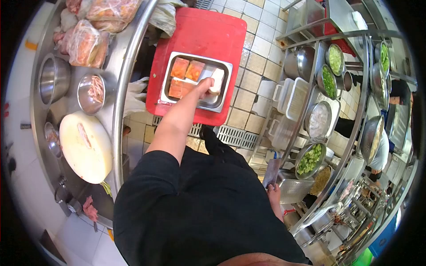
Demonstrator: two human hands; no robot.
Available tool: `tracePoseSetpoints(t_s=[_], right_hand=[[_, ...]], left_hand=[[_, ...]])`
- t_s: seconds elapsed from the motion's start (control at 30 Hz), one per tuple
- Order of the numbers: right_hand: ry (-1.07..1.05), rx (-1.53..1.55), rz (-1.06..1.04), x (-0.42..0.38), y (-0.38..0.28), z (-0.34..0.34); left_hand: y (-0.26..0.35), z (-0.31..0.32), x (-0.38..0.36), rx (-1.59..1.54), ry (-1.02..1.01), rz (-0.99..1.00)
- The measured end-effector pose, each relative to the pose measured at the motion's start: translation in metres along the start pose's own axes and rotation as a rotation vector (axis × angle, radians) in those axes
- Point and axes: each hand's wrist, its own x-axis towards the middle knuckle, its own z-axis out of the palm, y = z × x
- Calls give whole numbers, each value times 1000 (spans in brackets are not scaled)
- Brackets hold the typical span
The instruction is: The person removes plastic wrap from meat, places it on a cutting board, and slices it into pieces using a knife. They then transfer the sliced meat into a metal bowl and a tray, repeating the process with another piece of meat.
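My left hand (205, 88) reaches into a rectangular metal tray (167, 91), its fingers closed on a white block (217, 81) at the tray's right side. Several orange-red blocks (180, 67) lie in the left part of the tray. Under the tray is a red board or lid (202, 27). Low at my right side, my right hand (274, 195) grips a cleaver (271, 172), its broad grey blade pointing forward. The handle is mostly hidden in the fingers.
On the left steel counter (116, 71) are a round cutting board (85, 146), metal bowls (92, 93) and plastic-wrapped meat (88, 43). A right-hand rack holds bowls of chopped greens (309, 160) and white plastic containers (293, 98). A floor drain grate (235, 136) crosses the tiles. Another person (381, 148) is far right.
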Motion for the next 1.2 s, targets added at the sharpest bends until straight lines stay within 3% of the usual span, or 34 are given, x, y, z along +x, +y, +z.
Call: tracePoseSetpoints(t_s=[0.07, 0.1, 0.17, 0.23, 0.3, 0.33, 0.4, 0.47, 0.53, 0.57, 0.7, 0.77, 0.83, 0.9, 0.97, 1.1, 1.2], right_hand=[[13, -85, -47, 5, -3, -26], [-92, -43, -43, 3, 5, 35], [-20, -172, -157, 11, 10, 20], [-12, -161, -75, -1, -10, 13], [-19, -145, -1, -4, -19, 15], [-57, -128, -17, 3, -12, 15], [-96, -106, -35, 7, -7, 18], [-112, -78, -7, 7, -16, 20], [-62, -135, -133, 44, 39, 18], [-16, -193, -253, 59, 58, 15], [-9, -200, -244, 39, 33, 13], [-39, -163, -58, 8, -10, 15], [-52, -189, -100, 6, -7, 15], [-58, -211, -156, 2, -8, 14], [-22, -241, -233, -6, -10, 17], [-5, -345, -165, 4, 6, 16], [-14, -384, -349, 13, 26, 15]], left_hand=[[4, 12, -14, -463, -252, -52], [-8, -72, -46, -413, -150, -60], [-6, -76, -63, -404, -17, 206], [14, -90, -98, 71, 468, 400], [16, -119, -97, 344, 714, 605], [26, -123, -108, 339, 715, 606], [45, -137, -127, 725, 799, 592], [43, -152, -111, 805, 719, 601], [38, -167, -93, 881, 643, 602], [37, -171, -84, 875, 605, 720], [47, -183, -51, 880, 580, 972], [59, -175, -56, 920, 632, 862], [68, -170, -65, 957, 683, 750], [72, -167, -76, 959, 514, 517], [67, -169, -76, 989, 540, 562], [60, -166, -60, 956, 489, 604], [58, -171, -44, 975, 490, 660]])
